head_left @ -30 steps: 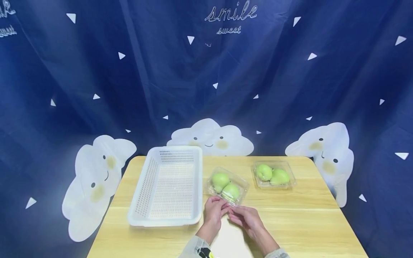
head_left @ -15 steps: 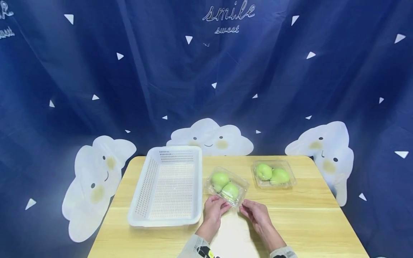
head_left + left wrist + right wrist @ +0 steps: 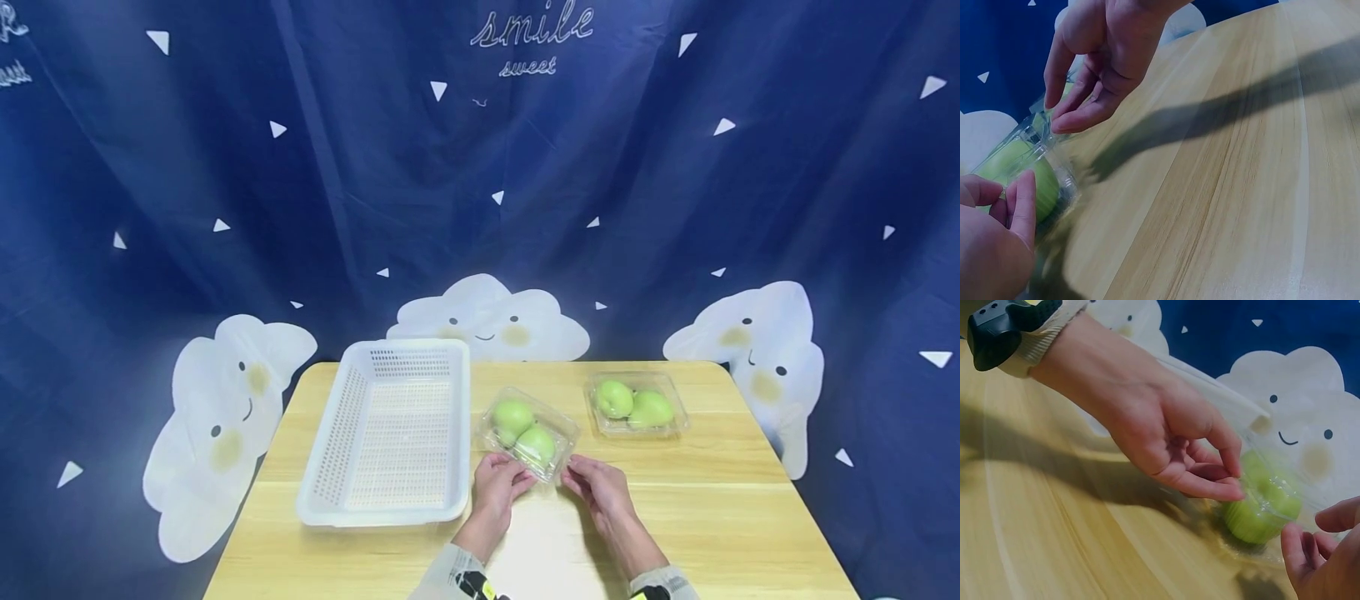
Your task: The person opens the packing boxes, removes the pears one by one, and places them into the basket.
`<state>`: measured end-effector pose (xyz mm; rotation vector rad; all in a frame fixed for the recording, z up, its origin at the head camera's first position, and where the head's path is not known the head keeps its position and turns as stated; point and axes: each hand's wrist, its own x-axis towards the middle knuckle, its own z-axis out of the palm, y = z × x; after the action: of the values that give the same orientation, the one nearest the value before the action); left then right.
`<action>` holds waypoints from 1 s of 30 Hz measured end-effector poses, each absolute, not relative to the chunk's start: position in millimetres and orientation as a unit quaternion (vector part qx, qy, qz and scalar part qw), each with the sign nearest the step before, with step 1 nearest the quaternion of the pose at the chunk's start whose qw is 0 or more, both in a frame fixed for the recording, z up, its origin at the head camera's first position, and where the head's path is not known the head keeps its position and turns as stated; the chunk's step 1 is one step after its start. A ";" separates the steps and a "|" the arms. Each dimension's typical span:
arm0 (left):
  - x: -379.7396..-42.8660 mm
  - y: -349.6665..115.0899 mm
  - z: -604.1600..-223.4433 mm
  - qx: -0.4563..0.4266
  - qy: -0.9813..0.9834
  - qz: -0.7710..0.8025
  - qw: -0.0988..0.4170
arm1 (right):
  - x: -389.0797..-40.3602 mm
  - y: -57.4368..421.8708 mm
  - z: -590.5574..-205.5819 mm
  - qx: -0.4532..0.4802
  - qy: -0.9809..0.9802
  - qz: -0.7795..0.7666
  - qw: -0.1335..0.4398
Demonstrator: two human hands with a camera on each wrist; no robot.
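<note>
A clear plastic clamshell box [image 3: 564, 427] with two round green fruits [image 3: 513, 415], apparently pears, sits at a slant on the table. My left hand [image 3: 495, 492] pinches its near edge between thumb and fingers; the left wrist view shows this hand [image 3: 991, 244] close up. At the box's near right corner, my right hand [image 3: 603, 492] holds the rim with thumb and fingertips. The right wrist view has the left hand [image 3: 1160, 431] at the rim and part of the right hand [image 3: 1329, 556] opposite. The lid looks closed over the fruit.
A white perforated plastic basket [image 3: 459, 500] stands left of the box. Farther right lies a second clear box [image 3: 678, 408] with two green pears [image 3: 651, 410]. The wooden table [image 3: 720, 517] ends at a blue curtain [image 3: 480, 167] with cloud prints.
My right hand has shifted right along the near edge, from beside the left hand to the box's right corner. The left hand and the box have stayed in place.
</note>
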<state>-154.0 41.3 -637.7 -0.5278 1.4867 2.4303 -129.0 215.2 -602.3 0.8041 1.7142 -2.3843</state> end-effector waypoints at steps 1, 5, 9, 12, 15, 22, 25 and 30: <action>-154.0 41.0 -637.7 -0.180 0.512 0.831 0.123 | -129.2 215.8 -601.7 0.265 0.561 -0.783 0.047; -153.6 39.9 -636.8 -0.180 0.519 0.826 0.127 | -130.2 218.2 -601.0 0.267 0.553 -0.788 0.045; -153.4 39.6 -635.3 -0.181 0.521 0.824 0.127 | -130.6 219.2 -600.9 0.266 0.547 -0.792 0.046; -153.1 39.6 -633.9 -0.179 0.522 0.824 0.127 | -130.2 219.5 -600.9 0.269 0.543 -0.795 0.044; -152.3 39.0 -632.2 -0.175 0.523 0.824 0.129 | -130.1 219.9 -601.7 0.273 0.540 -0.795 0.045; -152.6 38.5 -632.0 -0.174 0.522 0.825 0.127 | -131.0 220.9 -600.4 0.278 0.532 -0.798 0.048; -153.0 38.7 -632.0 -0.175 0.522 0.825 0.128 | -131.3 220.9 -600.2 0.278 0.532 -0.798 0.050; -155.0 36.5 -633.4 -0.162 0.531 0.820 0.141 | -133.3 221.3 -600.4 0.275 0.533 -0.798 0.058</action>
<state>-155.0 36.5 -633.4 -0.4681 1.5325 2.3679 -133.3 221.3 -600.4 0.8347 1.6160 -2.4186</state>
